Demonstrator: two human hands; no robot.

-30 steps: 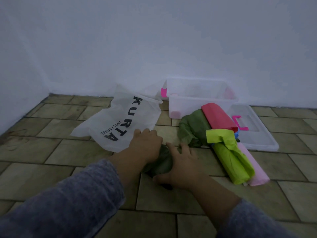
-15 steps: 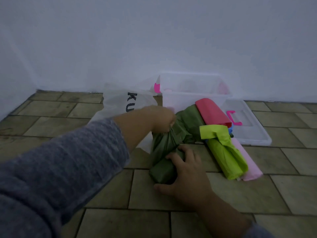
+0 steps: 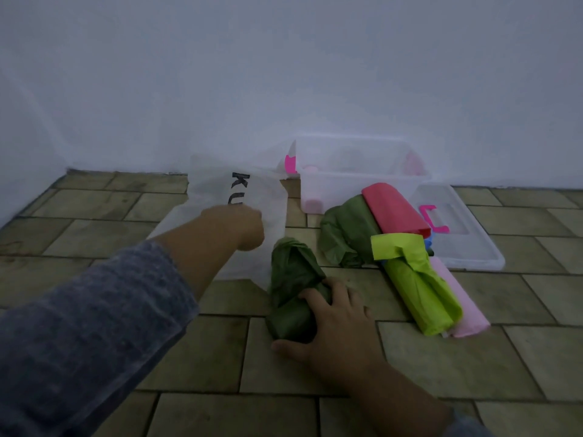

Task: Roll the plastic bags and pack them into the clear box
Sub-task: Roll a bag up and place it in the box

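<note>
The tiled floor carries the clear box against the wall, with its lid just right of it. Left of the box spreads a white printed bag. In front of the box lie a loose green bag, a red roll, a lime roll and a pink roll. Farther out from the box, the right hand curls its grip round the rolled dark green bag. The left hand hangs over the white bag and blocks part of its print; its grip cannot be told.

The bag pile and lid bar your straight way to the box. A narrow floor gap between white bag and pile leads there, the green roll lying at its near end.
</note>
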